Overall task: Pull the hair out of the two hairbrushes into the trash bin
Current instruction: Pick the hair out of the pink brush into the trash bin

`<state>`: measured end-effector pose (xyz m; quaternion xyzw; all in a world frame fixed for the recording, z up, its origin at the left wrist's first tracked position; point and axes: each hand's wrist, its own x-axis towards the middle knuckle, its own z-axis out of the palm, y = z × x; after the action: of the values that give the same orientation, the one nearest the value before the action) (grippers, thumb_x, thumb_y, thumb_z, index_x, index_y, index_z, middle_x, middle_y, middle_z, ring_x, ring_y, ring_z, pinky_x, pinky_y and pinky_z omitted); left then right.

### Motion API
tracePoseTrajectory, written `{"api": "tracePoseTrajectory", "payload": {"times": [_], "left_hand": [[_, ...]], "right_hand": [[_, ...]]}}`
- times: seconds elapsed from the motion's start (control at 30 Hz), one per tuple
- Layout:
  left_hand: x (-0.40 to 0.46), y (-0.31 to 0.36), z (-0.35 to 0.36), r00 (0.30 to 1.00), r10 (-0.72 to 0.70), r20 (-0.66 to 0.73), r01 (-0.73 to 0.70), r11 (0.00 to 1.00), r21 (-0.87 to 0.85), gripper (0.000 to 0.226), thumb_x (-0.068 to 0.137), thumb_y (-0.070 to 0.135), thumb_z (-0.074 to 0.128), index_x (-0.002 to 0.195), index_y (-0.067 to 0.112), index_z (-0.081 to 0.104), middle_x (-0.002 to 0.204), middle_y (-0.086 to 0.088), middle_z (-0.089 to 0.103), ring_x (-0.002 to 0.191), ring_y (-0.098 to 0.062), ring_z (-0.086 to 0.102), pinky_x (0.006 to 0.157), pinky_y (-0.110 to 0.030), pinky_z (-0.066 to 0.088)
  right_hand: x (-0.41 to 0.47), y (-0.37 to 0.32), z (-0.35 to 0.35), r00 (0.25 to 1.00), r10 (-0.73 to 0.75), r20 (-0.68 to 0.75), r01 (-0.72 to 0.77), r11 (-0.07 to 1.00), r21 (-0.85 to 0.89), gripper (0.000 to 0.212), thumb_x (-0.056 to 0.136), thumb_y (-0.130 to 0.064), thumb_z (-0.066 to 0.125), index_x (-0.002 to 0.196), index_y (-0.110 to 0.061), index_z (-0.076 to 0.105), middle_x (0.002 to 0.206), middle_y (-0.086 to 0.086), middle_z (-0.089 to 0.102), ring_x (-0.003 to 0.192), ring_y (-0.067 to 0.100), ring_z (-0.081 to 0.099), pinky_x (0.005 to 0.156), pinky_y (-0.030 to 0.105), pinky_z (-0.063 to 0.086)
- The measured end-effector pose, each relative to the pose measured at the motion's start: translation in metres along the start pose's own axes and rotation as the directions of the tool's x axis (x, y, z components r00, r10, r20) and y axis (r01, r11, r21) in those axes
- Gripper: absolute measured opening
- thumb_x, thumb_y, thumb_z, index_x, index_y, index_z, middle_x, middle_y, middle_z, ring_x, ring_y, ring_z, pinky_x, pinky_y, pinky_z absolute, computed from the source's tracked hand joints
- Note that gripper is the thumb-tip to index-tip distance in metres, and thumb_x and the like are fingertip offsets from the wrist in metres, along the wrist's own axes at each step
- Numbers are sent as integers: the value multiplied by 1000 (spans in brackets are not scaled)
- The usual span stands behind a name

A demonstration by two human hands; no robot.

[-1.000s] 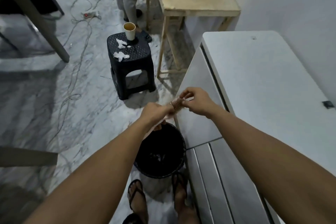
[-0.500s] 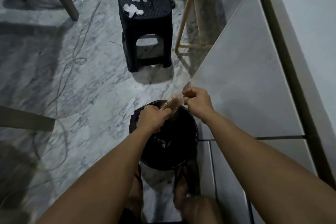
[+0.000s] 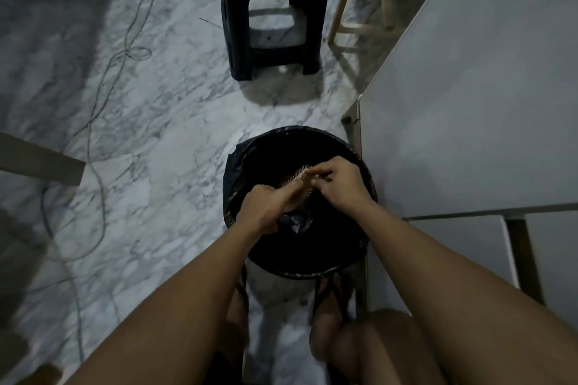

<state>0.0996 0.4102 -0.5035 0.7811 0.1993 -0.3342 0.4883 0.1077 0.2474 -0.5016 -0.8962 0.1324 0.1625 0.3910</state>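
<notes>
Brush (image 3: 297, 186) held over bin (image 3: 240, 162). Handle wrapped tight by left hand (image 3: 266, 208). Long axis pointed to 1 o'clock. Bristles pinched by right hand (image 3: 337, 183), closer to hair.

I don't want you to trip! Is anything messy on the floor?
Yes. Loose cables snake across the marble floor left of the trash bin, untidy and easy to trip on. Nothing looks spilled.

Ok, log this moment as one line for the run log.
step: pulling hair | left hand: grips hairbrush | right hand: pinching at bristles | position: over trash bin | second brush: not in view
</notes>
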Motion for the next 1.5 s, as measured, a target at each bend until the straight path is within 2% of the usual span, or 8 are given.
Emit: {"api": "tracePoseTrajectory", "payload": {"times": [0.27,0.43,0.67,0.77,0.93,1.1,1.3,1.5], "left_hand": [[12,-43,9,997,59,-54,-49,982,180,60,67,69,71,61,9,65,48,-3,59,34,-22,56,42,-28,44],[18,-51,3,999,37,6,-37,994,99,55,74,61,73,65,7,63,54,-10,60,34,-23,51,37,-24,38],[25,-19,-9,999,20,45,-31,963,267,68,71,72,67,64,5,66,36,-3,54,33,-23,54,42,-24,43],[31,-10,-14,999,11,38,-24,935,353,69,70,72,67,68,3,66,41,-8,57,36,-26,57,45,-26,47],[34,-1,-27,1000,15,10,-18,925,379,63,72,66,70,62,4,59,38,-9,53,32,-25,52,44,-25,43],[34,10,-31,997,75,12,-73,894,443,64,71,67,68,56,6,57,36,-7,54,34,-26,55,49,-31,49],[29,17,-31,996,84,3,-73,841,536,64,65,73,63,55,10,61,34,-3,56,38,-26,62,64,-39,59],[31,20,-34,997,71,23,-73,848,524,68,65,74,67,53,7,61,39,-9,59,38,-27,60,54,-33,52]], "right_hand": [[0,39,26,995,104,-4,-100,963,249,9,81,-14,72,87,-18,77,86,-1,74,87,17,71,82,34,58],[-1,38,27,992,89,88,-116,916,383,28,84,1,64,106,-15,71,104,14,70,94,27,69,71,32,60],[8,20,20,990,-111,91,108,994,33,24,80,-13,73,102,-22,76,90,-9,68,84,7,62,85,24,52],[18,12,12,995,-86,51,85,996,26,10,78,-14,75,84,-22,78,70,-9,70,65,7,65,75,27,55],[20,8,-8,999,-8,-37,13,993,116,23,80,-5,71,69,-24,71,61,3,69,58,18,68,70,37,62],[22,8,-16,990,10,-144,-1,998,68,16,81,-8,70,78,-23,74,71,3,70,65,15,66,75,32,59],[12,-4,-17,972,-172,161,179,984,-24,55,71,-16,79,120,-34,64,114,-9,63,98,8,61,82,20,49],[14,-6,-3,985,-170,33,172,983,-61,16,73,-12,79,85,-22,79,79,-8,69,70,0,61,66,4,40]]}}
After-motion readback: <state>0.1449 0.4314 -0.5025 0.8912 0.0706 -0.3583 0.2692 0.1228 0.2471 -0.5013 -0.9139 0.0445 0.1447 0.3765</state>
